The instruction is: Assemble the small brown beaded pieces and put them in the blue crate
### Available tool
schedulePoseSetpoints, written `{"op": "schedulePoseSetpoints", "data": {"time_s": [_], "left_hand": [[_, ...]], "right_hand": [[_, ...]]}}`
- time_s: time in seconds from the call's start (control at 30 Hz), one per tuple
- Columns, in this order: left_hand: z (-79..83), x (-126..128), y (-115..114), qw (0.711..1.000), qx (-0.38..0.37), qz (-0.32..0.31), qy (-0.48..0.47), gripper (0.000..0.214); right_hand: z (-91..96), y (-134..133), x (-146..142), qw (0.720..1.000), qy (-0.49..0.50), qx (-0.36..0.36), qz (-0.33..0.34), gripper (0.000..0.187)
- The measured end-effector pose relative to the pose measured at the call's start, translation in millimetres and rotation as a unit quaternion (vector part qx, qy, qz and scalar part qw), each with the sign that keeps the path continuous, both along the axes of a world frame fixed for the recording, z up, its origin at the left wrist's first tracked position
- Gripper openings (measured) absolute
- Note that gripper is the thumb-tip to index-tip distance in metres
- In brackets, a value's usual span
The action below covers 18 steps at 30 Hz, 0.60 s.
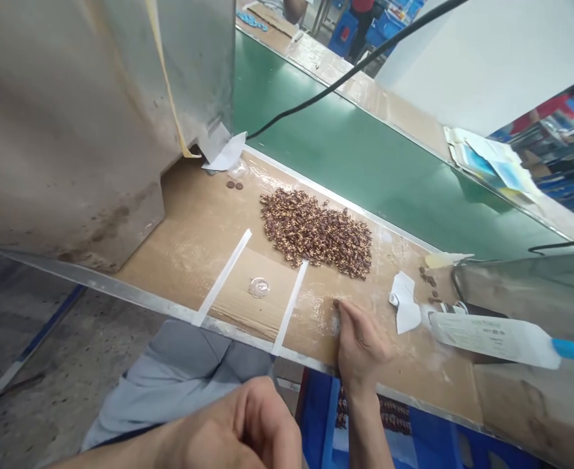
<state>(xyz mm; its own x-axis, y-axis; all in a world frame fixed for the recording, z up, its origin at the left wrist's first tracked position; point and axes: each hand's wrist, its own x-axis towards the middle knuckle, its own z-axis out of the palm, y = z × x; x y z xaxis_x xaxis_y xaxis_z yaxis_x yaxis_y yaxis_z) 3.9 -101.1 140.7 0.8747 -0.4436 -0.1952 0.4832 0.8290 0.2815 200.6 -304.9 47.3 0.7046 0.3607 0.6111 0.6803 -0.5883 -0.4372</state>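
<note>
Brown and copper-coloured, the heap of small parts lies on the cardboard-covered bench, its long axis running from ten o'clock to four o'clock; single parts within it point every way. At seven o'clock from the heap, a clear round disc lies flat between two strips of white tape, which slant from one o'clock to seven.

At five o'clock from the heap is the right hand, its forearm rising from six o'clock, wrist bent, fingers drawn together in a narrow pinch toward eleven. A small dark piece shows at the fingertips, apart from the heap; it is too small to tell which way it points. The left hand comes in from eight o'clock, below the bench edge, fingers curled inward; whether it holds anything I cannot tell.

At two o'clock from the right hand lies a crumpled white tissue, and at three a white bottle on its side, blue tip toward three. Below, around six, a blue bin contains more brown parts. Beyond the heap, toward one, stretches a green surface.
</note>
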Motion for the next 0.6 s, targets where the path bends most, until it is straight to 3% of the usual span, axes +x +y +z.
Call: {"op": "schedulePoseSetpoints", "data": {"time_s": [0.2, 0.37, 0.47, 0.6], "left_hand": [[-16.5, -1.9, 0.2, 0.998, -0.041, 0.044, 0.001, 0.062], [-13.6, 11.4, 7.5, 0.995, -0.034, 0.082, -0.041, 0.036], [-11.3, 19.9, 16.0, 0.986, 0.115, 0.112, -0.05, 0.027], [-16.1, 26.8, 20.7, 0.913, 0.385, 0.115, -0.075, 0.028]], "right_hand": [[0.8, 0.1, -0.6, 1.0, 0.015, 0.001, -0.001, 0.014], [2.9, 3.0, 0.9, 0.999, 0.04, 0.02, -0.003, 0.018], [20.3, 6.9, -14.3, 0.994, 0.07, 0.078, -0.026, 0.014], [67.8, 18.9, -54.6, 0.951, 0.225, 0.209, -0.046, 0.006]]}}
